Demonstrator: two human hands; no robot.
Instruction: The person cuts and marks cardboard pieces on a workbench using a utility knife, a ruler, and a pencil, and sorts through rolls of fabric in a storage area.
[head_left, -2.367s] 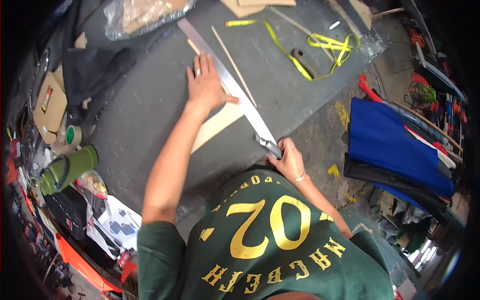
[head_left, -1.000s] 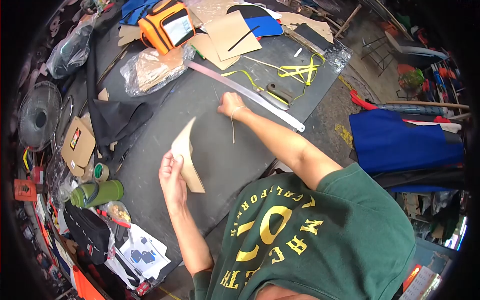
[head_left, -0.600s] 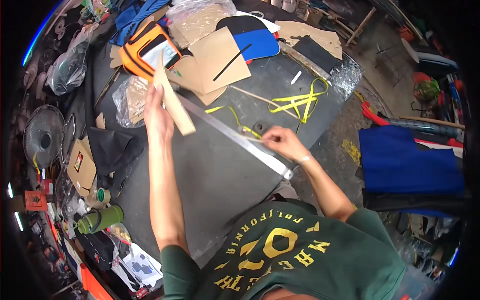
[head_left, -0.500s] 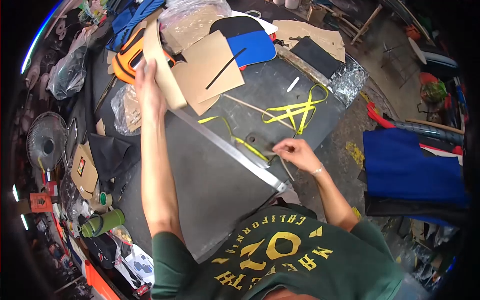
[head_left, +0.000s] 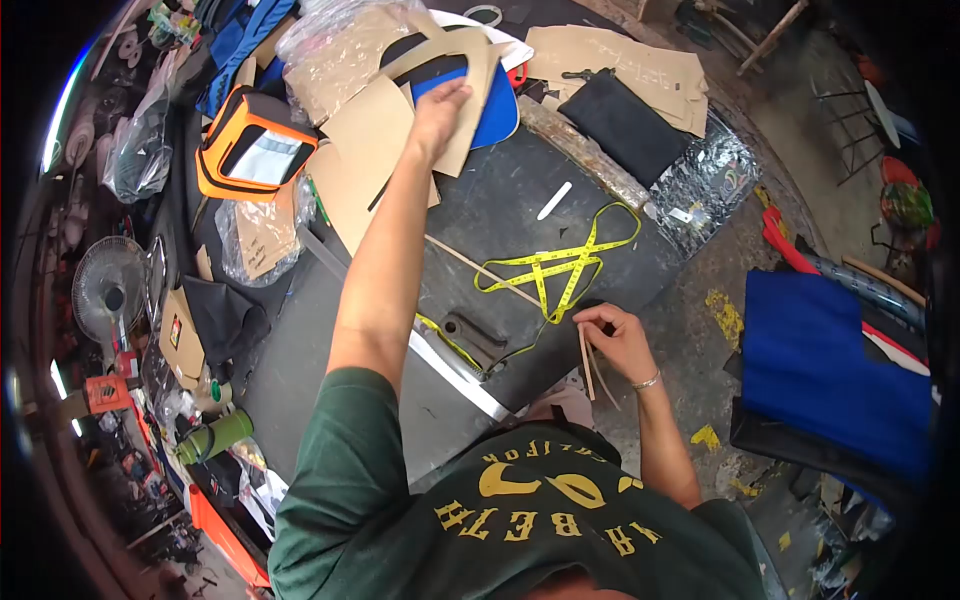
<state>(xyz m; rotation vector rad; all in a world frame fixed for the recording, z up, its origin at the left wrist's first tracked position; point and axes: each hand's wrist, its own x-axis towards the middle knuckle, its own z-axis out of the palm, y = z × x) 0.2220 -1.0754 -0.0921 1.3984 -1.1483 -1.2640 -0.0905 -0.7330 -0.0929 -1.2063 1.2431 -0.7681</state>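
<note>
My left hand [head_left: 440,115] is stretched across the table, its fingers closed on a tan cardboard template [head_left: 482,95] with a large cut-out. The template lies over a blue and black panel [head_left: 497,122] and brown cardboard sheets [head_left: 368,135]. Beyond the table's near edge, my right hand [head_left: 618,342] pinches thin tan strips [head_left: 587,365] that hang down. Between my arms, a metal ruler [head_left: 455,372] lies on the dark table, partly hidden by my left forearm. Beside it are a dark tool [head_left: 472,338] and a yellow measuring tape [head_left: 560,268], loosely looped.
An orange and black bag [head_left: 255,145] stands at the back left. A white marker-like stick [head_left: 554,200], a black pouch [head_left: 622,125] and a worn bar [head_left: 585,150] lie on the right. Blue fabric [head_left: 830,350] is stacked off the table, and a fan [head_left: 112,290] stands left.
My left hand has carried the cardboard template from beside the orange bag rightward onto the blue panel. My right hand has drawn back from the tool area, with the strips hanging from its fingers.
</note>
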